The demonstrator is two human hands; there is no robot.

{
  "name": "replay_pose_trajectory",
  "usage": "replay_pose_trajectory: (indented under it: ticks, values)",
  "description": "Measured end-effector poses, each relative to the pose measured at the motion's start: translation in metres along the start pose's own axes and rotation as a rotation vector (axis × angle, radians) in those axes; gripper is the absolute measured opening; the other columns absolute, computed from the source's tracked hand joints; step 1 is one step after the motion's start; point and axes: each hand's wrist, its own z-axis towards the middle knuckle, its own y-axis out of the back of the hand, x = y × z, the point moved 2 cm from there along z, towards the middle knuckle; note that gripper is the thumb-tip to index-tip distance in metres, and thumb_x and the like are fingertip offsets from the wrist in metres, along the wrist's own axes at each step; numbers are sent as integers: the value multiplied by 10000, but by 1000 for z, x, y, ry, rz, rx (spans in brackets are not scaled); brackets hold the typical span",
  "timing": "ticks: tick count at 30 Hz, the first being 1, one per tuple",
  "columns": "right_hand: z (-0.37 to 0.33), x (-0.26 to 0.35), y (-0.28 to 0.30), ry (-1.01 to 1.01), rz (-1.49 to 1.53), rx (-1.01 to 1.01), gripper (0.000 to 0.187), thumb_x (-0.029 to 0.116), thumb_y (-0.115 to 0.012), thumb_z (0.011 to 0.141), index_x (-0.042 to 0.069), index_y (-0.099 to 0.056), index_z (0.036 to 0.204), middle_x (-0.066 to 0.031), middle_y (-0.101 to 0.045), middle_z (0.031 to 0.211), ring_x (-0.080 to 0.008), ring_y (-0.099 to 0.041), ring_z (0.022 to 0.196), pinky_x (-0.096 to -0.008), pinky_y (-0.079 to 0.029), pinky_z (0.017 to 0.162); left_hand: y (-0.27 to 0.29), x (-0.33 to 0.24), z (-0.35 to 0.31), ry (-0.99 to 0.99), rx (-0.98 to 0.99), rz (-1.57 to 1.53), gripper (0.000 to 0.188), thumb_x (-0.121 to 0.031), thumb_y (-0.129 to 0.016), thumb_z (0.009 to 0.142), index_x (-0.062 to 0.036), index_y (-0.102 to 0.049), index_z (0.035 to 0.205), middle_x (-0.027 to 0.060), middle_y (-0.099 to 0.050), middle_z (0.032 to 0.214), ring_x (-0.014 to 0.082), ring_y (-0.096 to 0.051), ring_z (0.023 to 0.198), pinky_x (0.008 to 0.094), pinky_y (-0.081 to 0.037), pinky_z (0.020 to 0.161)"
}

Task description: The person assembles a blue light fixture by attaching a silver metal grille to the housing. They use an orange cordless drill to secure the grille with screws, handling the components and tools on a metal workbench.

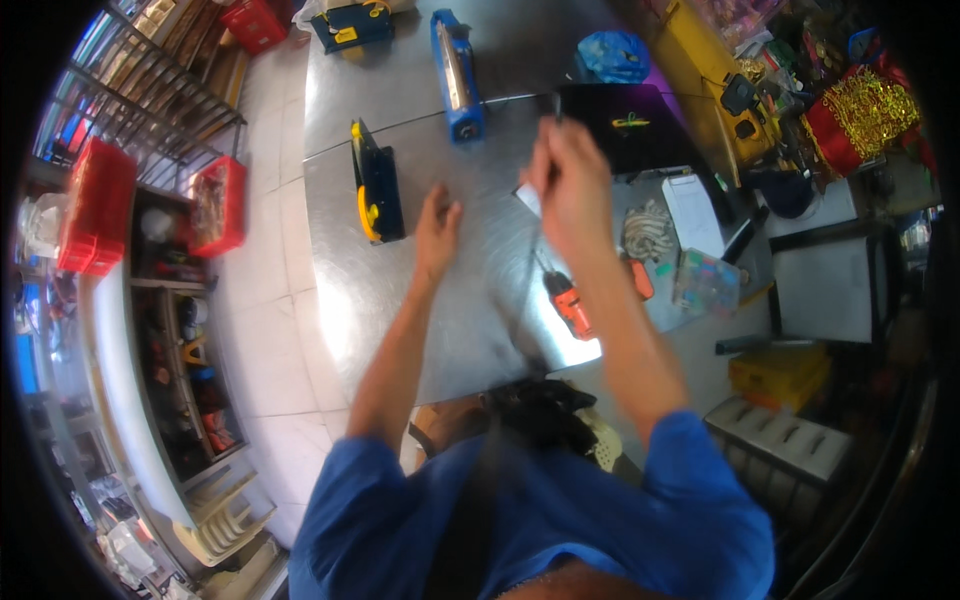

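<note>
My left hand [437, 235] is over the metal table [450, 330], fingers apart and nothing in them. Beside it lies a long yellow and dark blue tool [378, 190], whose kind I cannot make out. My right hand [575, 185], smeared by motion, is raised over the table with its fingers closed. A thin dark rod-like thing [557, 104] sticks out beyond its fingertips. Partly hidden behind my right forearm is an orange and black tool [568, 305] that looks like a drill. A small white piece [528, 199] shows beside my right hand.
Farther off lie a blue and silver long tool [458, 80] and a yellow-and-blue one [352, 28]. A black mat [640, 105], blue plastic bag [612, 57], white gloves [647, 232], clipboard [692, 215] and clear parts box [706, 283] are at right. Red crates [217, 205] stand left.
</note>
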Motion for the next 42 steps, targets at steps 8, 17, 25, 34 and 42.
replay_pose_trajectory:
  ticks: [8,17,25,34,42]
  values:
    - [192,-89,-54,-73,112,-10,293,216,-504,1057,8,-585,865,-119,-599,651,-247,-592,530,-365,-468,475,-5,-10,-145,261,282,-100,742,-434,-617,1027,-15,-343,1574,223,-490,1526,339,-491,1388,452,-367,1174]
    - [-65,-100,85,-190,-1250,553,450,386,-693,967,73,-674,1290,-132,-734,1175,-252,-709,1033,-399,-552,895,-1,15,-168,-257,358,1048,656,-421,-577,1000,-88,-426,1545,120,-345,1649,362,-249,1542,582,-123,1260]
    - [-288,-15,185,-402,-1349,-132,279,222,-686,958,51,-705,1177,-153,-764,965,-278,-741,837,-367,-563,725,-10,17,-166,-298,333,1121,611,-419,-510,1039,-94,-420,1549,125,-342,1651,365,-233,1551,600,-101,1261]
    - [-127,27,295,104,-1439,-256,287,129,-618,959,40,-689,1222,-200,-734,1140,-325,-717,1046,-416,-554,909,-77,-11,-170,-261,187,792,616,-362,-643,978,-101,-475,1510,167,-393,1599,413,-297,1500,625,-169,1224]
    - [-111,41,369,-114,-1605,35,375,72,-601,900,21,-668,1265,-185,-716,1204,-389,-656,1135,-454,-491,1032,-202,-45,-192,-400,447,992,742,-318,-814,788,-224,-529,1467,105,-442,1555,366,-320,1497,628,-225,1202]
